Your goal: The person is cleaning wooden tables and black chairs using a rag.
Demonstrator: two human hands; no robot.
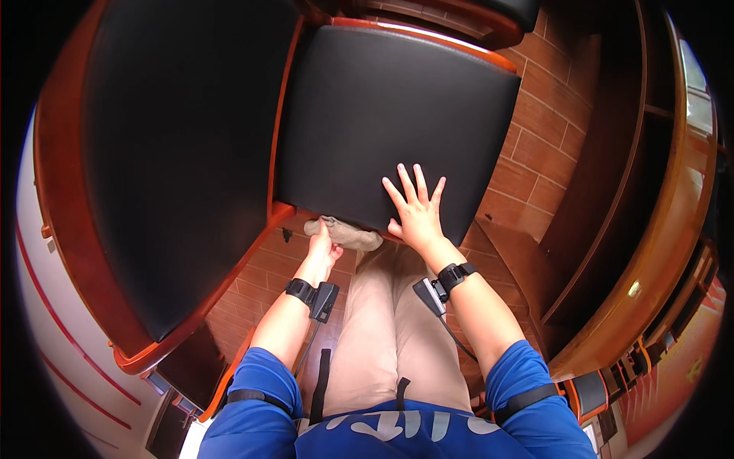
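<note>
A chair with a black padded seat [390,115] and a reddish wooden frame stands before me, its tall black backrest [189,132] on the left. My left hand [324,250] grips a folded beige cloth [347,234] against the near edge of the seat, thumb on top. My right hand [420,217] lies palm down on the near right part of the seat with its fingers spread, holding nothing.
A curved wooden counter or desk [659,241] with dark shelves runs down the right side. Brown tiled floor [533,137] shows between it and the chair. Part of another black-seated chair [510,11] stands at the top. More chairs [590,393] appear at lower right.
</note>
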